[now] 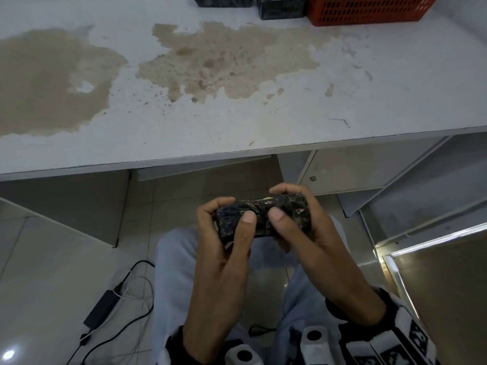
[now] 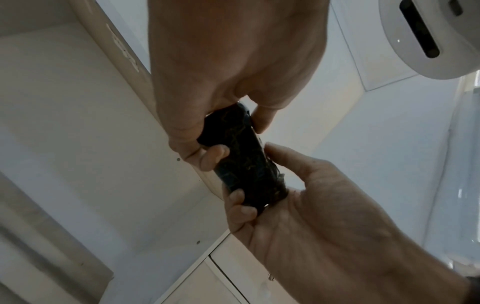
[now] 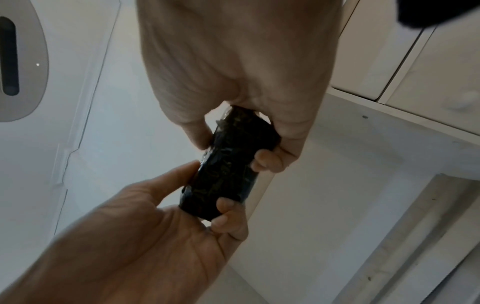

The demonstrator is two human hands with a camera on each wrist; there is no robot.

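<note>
A small black packet (image 1: 263,214) wrapped in crinkled shiny film is held level above my lap, below the table's front edge. My left hand (image 1: 229,214) grips its left end, thumb on top and fingers curled round the far side. My right hand (image 1: 287,204) grips the right end the same way, and the two thumbs nearly touch at the middle. In the left wrist view the packet (image 2: 241,164) runs between my left hand (image 2: 257,174) below and my right hand (image 2: 233,139) above. The right wrist view shows the packet (image 3: 228,174), right hand (image 3: 210,187) and left hand (image 3: 233,148).
A white table (image 1: 237,122) with worn brown patches stretches ahead. An orange basket (image 1: 369,9) and black boxes (image 1: 282,9) stand at its far edge. A power adapter with cables (image 1: 102,309) lies on the tiled floor at the left. A cabinet (image 1: 342,167) stands under the table at the right.
</note>
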